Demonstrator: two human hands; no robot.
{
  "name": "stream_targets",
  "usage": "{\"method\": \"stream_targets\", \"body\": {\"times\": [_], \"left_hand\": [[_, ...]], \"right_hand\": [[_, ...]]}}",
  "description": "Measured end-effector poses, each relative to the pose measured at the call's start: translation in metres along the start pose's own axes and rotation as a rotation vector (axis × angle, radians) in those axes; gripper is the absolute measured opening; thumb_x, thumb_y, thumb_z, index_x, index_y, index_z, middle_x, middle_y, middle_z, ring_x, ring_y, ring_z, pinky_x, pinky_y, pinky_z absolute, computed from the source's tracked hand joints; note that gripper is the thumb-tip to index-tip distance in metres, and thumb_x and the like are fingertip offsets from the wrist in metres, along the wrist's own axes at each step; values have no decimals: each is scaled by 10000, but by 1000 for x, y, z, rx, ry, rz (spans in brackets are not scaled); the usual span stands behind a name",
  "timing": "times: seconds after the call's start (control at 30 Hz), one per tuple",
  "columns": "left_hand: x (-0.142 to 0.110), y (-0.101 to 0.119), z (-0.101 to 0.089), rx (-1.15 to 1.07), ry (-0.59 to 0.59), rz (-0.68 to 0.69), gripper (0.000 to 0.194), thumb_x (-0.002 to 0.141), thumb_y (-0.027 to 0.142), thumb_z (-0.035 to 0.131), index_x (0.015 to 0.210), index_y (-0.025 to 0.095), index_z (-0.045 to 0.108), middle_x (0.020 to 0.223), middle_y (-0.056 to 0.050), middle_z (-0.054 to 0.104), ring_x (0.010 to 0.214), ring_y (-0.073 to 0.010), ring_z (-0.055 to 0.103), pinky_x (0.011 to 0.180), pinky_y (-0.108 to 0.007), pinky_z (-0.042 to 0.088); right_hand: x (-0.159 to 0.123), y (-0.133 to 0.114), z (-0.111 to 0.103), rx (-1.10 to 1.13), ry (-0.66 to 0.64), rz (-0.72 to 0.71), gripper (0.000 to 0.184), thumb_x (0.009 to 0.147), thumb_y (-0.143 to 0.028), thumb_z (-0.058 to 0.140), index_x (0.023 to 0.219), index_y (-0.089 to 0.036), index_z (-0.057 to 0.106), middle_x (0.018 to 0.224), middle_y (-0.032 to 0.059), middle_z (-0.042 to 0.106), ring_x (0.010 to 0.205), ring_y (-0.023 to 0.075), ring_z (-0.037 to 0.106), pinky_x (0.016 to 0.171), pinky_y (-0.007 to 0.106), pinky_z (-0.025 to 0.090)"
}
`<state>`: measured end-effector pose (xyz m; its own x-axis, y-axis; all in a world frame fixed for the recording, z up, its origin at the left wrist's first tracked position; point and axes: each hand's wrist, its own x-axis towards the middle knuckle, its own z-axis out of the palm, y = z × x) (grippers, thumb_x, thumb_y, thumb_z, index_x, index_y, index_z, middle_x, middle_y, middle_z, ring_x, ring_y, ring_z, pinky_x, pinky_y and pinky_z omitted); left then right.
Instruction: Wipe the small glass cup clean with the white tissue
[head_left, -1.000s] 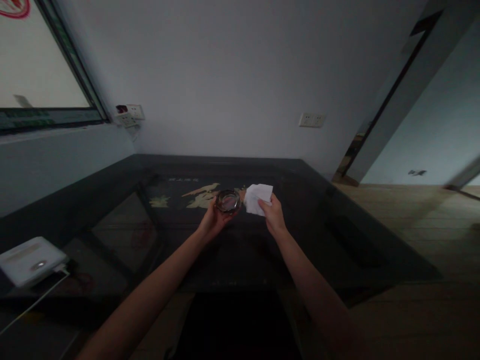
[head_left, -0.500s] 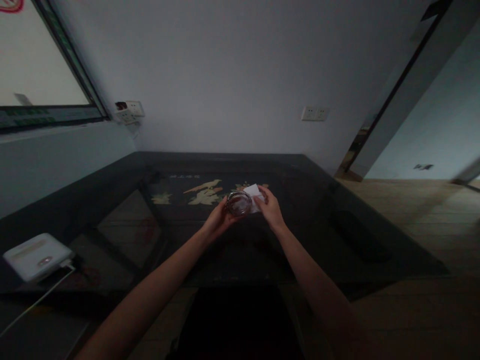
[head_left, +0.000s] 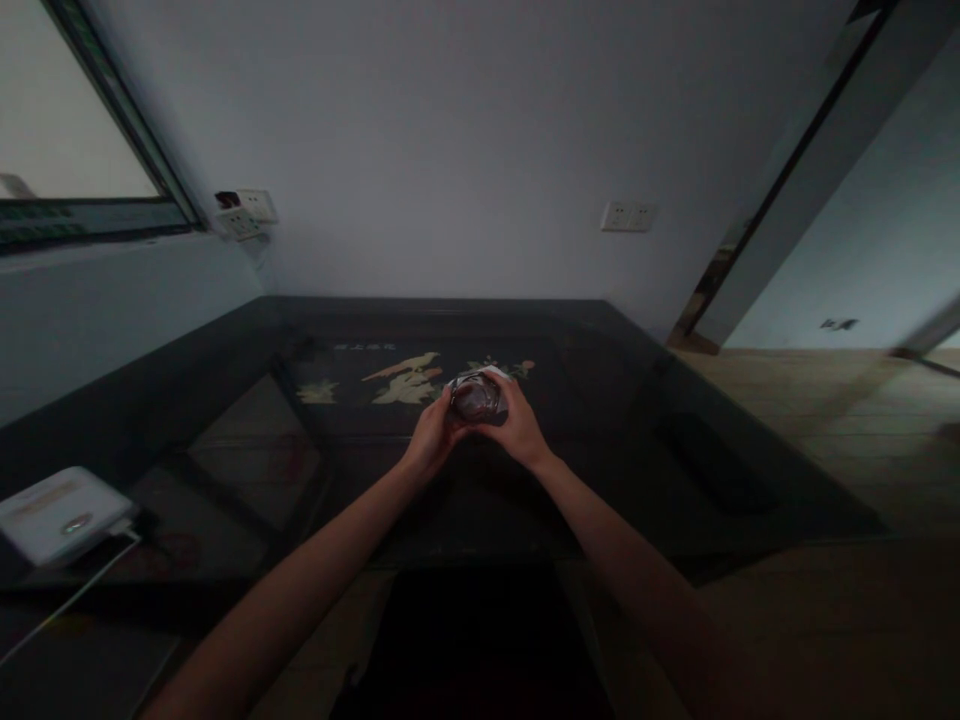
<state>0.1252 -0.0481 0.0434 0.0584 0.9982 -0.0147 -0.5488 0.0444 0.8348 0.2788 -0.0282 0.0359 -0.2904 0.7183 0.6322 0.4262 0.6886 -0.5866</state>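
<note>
Indoors, dark glossy table point(head_left: 611, 415) against pale wall point(head_left: 435, 150).

On my screen I see a big dark table point(head_left: 600, 480) with a shiny top. It has a picture of a bird point(head_left: 405, 378) on it, with pale leaves and small flowers, and a row of little letters point(head_left: 365, 347) above. A white box point(head_left: 64, 515) sits at the left, with a white cord point(head_left: 79, 595) plugged in. On the right I see a long black shape point(head_left: 716, 465), too dim for me to name.
</note>
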Motion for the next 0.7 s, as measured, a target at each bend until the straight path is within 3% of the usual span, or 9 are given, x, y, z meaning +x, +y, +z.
{"method": "stream_targets", "body": {"times": [0.13, 0.23, 0.4, 0.53, 0.6, 0.7], "left_hand": [[-1, 2, 2, 66, -74, 30, 414, 866, 494, 497, 1113, 191, 634, 1230, -94, 615, 845, -188, 663, 671, -281, 553], [0, 6, -1, 201, -116, 126, 503, 842, 571, 476, 1133, 193, 638, 1194, -91, 632, 858, -203, 650, 654, -281, 530], [0, 19, -10, 662, 73, 485, 260, 756, 377, 673, 943, 206, 727, 967, -46, 698, 922, -208, 609, 782, -280, 466], [1, 28, -16, 802, 167, 699, 147, 731, 312, 702, 833, 212, 738, 901, -49, 687, 962, -216, 590, 905, -321, 430], [3, 30, -17, 766, 157, 723, 287, 731, 309, 703, 1000, 211, 701, 991, -54, 680, 970, -210, 600, 899, -324, 447], [8, 31, -17, 608, 181, 681, 694, 681, 303, 744, 1313, 192, 481, 946, -49, 683, 848, -179, 639, 778, -290, 506]], "right_hand": [[2, -2, -2, 226, 85, 60, 779, 635, -429, 773, 1296, -186, 440, 1319, 137, 519, 1236, 259, 482, 1069, 435, 336], [6, -4, -4, 501, 140, 166, 810, 579, -499, 783, 1254, -185, 464, 1266, 138, 564, 1159, 259, 553, 1031, 433, 391], [9, -11, -11, 959, 121, 274, 636, 665, -621, 660, 1127, -199, 549, 1221, 120, 613, 1108, 263, 597, 993, 456, 441], [9, -14, -12, 1207, 80, 353, 523, 703, -594, 643, 1049, -204, 599, 1167, 90, 656, 1048, 261, 637, 1012, 468, 435], [9, -14, -10, 1271, 77, 414, 478, 722, -578, 636, 1033, -216, 609, 1136, 65, 674, 1014, 251, 655, 1017, 460, 434], [8, -15, -8, 1369, 63, 466, 408, 717, -523, 674, 997, -230, 623, 1073, 29, 699, 999, 239, 664, 1032, 437, 429]]}}
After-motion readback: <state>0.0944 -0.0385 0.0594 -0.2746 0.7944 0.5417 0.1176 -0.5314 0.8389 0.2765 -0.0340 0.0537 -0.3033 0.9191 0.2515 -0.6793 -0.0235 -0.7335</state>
